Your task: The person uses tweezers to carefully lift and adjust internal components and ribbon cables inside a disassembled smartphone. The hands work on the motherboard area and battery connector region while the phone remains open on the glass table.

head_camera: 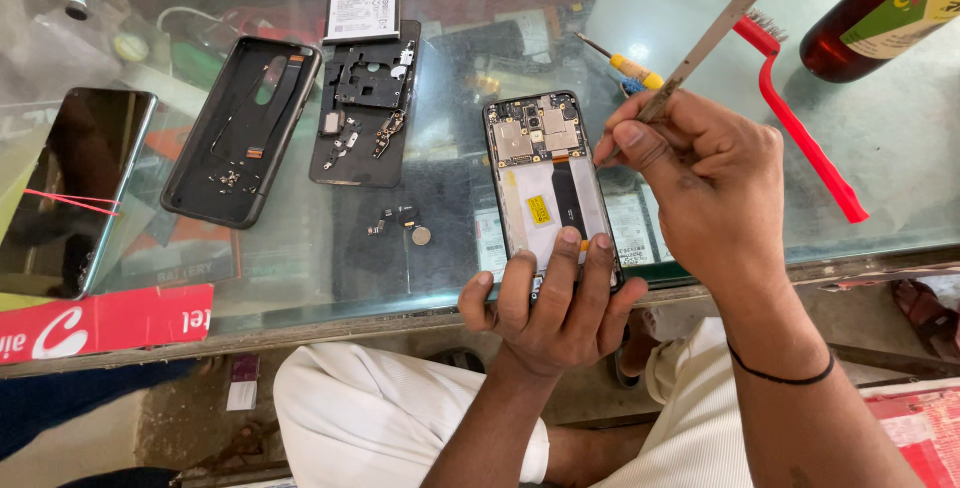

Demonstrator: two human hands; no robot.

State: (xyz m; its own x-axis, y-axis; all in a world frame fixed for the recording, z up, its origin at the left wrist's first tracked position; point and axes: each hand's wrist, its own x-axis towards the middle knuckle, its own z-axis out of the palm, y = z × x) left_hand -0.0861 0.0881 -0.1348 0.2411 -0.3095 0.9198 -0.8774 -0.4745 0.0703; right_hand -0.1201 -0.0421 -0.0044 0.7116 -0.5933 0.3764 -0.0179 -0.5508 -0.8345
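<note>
While the left hand [550,298] pins the opened phone [547,183] by its lower edge, the right hand [700,178] pinches metal tweezers [712,36]; exposed boards look fragile, so the rigid frame seems the safest hold.

One view only, worn on the head, looking steeply down and slightly forward. Close above the hands, left hand [553,300] and right hand [706,180], both near frame centre. Near edge of the glass counter [900,138] crossing the lower half, tilted a little. Lap and floor filling the bottom; counter reaching the top edge, as far as a bottle [880,10] at top right.
</note>
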